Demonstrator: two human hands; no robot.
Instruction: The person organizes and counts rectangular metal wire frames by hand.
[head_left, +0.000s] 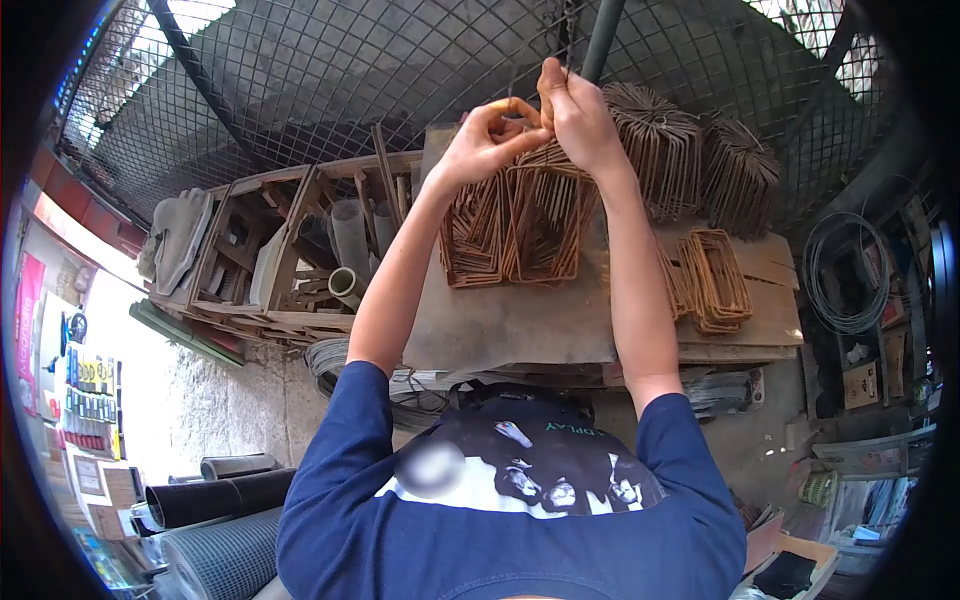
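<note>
Both hands are raised close together in front of the mesh fence, above bundles of rusty steel rebar stirrups (546, 272). My left hand (490, 140) is closed, its fingers curled in toward the right hand; whatever it pinches is too small to make out. My right hand (582, 115) is closed too, thumb pointing up, beside a green metal post (603, 40). Thin dark strands (567, 40) hang just above the right hand; whether it grips them cannot be seen. The stirrups below stand on a worn board-topped table (510, 330).
More stirrup bundles (655, 150) lean against the mesh fence (340, 70), and a smaller stack (718, 285) lies at the right. Wooden bins (285, 260) with pipe pieces stand left. Coiled wire (848, 275) hangs right. Mesh rolls (225, 555) lie at lower left.
</note>
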